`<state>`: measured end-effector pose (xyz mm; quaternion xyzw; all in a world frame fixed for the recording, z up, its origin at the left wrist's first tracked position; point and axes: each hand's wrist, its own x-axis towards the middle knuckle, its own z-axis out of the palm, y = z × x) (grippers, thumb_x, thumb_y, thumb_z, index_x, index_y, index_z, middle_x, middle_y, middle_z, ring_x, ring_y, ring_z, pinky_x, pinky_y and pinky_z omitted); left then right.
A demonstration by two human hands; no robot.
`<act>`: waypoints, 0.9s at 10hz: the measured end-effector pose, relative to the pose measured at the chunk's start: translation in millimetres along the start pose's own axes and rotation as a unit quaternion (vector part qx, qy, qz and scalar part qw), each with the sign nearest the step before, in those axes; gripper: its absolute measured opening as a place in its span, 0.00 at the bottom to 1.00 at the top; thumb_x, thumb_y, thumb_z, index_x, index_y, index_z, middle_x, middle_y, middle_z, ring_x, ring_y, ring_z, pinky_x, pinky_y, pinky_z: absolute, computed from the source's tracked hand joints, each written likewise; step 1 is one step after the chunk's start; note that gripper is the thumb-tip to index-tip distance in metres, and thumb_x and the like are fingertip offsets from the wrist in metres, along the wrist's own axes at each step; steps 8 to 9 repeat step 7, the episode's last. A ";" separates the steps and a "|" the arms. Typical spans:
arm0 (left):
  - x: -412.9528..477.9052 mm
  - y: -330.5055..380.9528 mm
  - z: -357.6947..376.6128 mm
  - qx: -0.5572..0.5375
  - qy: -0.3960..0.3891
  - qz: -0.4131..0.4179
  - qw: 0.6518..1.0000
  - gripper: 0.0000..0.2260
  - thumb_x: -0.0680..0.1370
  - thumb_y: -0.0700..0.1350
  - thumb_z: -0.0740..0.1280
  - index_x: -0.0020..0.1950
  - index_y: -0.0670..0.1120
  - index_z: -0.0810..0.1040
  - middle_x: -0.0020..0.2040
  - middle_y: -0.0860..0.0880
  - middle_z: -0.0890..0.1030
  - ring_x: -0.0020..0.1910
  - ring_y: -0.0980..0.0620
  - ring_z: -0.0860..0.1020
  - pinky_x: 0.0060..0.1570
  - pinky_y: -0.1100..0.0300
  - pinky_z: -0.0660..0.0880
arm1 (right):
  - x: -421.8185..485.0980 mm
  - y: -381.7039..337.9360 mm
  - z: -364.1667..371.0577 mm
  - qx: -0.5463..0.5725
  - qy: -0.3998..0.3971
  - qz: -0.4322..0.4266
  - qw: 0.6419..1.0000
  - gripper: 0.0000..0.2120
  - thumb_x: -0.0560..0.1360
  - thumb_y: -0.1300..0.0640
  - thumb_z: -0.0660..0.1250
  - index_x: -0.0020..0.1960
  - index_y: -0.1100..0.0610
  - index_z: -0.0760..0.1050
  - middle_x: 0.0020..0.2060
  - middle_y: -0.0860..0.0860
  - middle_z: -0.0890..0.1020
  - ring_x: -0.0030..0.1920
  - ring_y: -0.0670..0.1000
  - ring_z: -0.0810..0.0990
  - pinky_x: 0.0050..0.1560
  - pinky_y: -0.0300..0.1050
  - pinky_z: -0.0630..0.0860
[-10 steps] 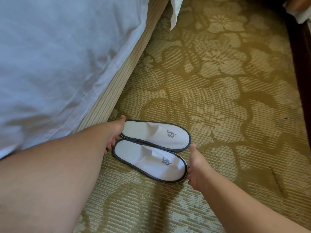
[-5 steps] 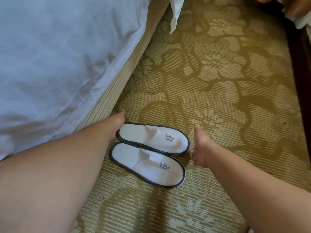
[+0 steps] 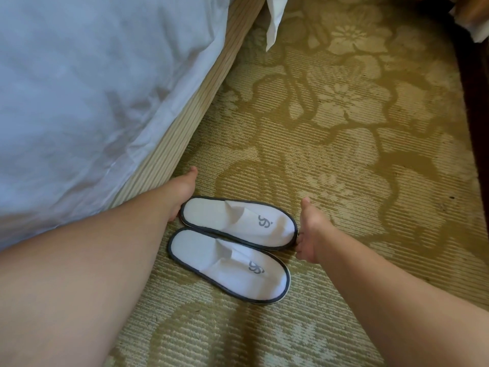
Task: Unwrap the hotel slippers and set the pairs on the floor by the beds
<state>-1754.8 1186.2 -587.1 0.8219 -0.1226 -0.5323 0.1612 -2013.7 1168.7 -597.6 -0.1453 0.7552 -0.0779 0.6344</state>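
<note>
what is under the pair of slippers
The slippers lie flat on the floral carpet. Nothing else shows round their edges; the patch directly beneath them is covered.

White slippers (image 3: 238,225): matt smooth cloth, soft-looking to me; dark fabric piping round edge, grey printed logo. Gold carpet (image 3: 344,181): woven, ribbed, rough, matt. White duvet (image 3: 79,88): thin creased cloth, faint sheen. Beige bed base (image 3: 201,102): ribbed matt covering; cloth or wood, I cannot tell.
</note>
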 end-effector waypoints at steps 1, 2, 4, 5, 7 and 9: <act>4.0 -0.4 0.8 -0.002 -0.004 -0.002 1.000 0.38 0.78 0.71 0.48 0.80 0.47 0.55 0.78 0.43 0.63 0.75 0.43 0.63 0.73 0.45 0.57 | 1.0 0.4 0.3 -0.006 0.005 -0.002 1.000 0.43 0.76 0.29 0.51 0.79 0.57 0.52 0.77 0.60 0.60 0.75 0.61 0.61 0.72 0.58 0.61; 7.2 -1.6 -0.2 0.000 0.001 -0.004 1.000 0.39 0.78 0.71 0.49 0.80 0.47 0.54 0.78 0.43 0.62 0.76 0.42 0.62 0.73 0.44 0.56 | 0.6 0.4 1.0 -0.011 -0.007 0.000 1.000 0.43 0.76 0.28 0.50 0.79 0.58 0.52 0.78 0.59 0.59 0.76 0.60 0.60 0.72 0.57 0.60; 4.6 -3.3 0.0 0.013 0.031 0.006 0.999 0.40 0.77 0.71 0.50 0.80 0.45 0.57 0.78 0.42 0.63 0.75 0.41 0.64 0.72 0.44 0.58 | -7.6 1.0 -6.4 -0.023 -0.009 -0.005 1.000 0.43 0.75 0.29 0.53 0.79 0.56 0.54 0.76 0.58 0.64 0.74 0.59 0.64 0.74 0.60 0.58; -11.4 -2.0 1.3 0.021 0.055 0.038 0.998 0.39 0.78 0.70 0.51 0.79 0.44 0.60 0.78 0.42 0.62 0.75 0.42 0.63 0.72 0.47 0.59 | -20.5 -10.7 -10.6 -0.053 -0.046 -0.035 0.997 0.39 0.76 0.32 0.58 0.78 0.56 0.57 0.63 0.54 0.74 0.59 0.56 0.74 0.73 0.59 0.59; -87.8 -35.8 37.3 0.020 0.047 0.112 0.992 0.28 0.83 0.61 0.52 0.73 0.43 0.70 0.72 0.40 0.71 0.70 0.42 0.70 0.68 0.51 0.66 | -65.5 -17.3 -16.6 -0.163 -0.103 -0.074 0.979 0.31 0.76 0.39 0.65 0.71 0.57 0.67 0.70 0.55 0.70 0.71 0.57 0.67 0.68 0.55 0.61; -87.8 -35.8 37.3 0.020 0.047 0.112 0.992 0.28 0.83 0.61 0.52 0.73 0.43 0.70 0.72 0.40 0.71 0.70 0.42 0.70 0.68 0.51 0.66 | -65.5 -17.3 -16.6 -0.163 -0.103 -0.074 0.979 0.31 0.76 0.39 0.65 0.71 0.57 0.67 0.70 0.55 0.70 0.71 0.57 0.67 0.68 0.55 0.61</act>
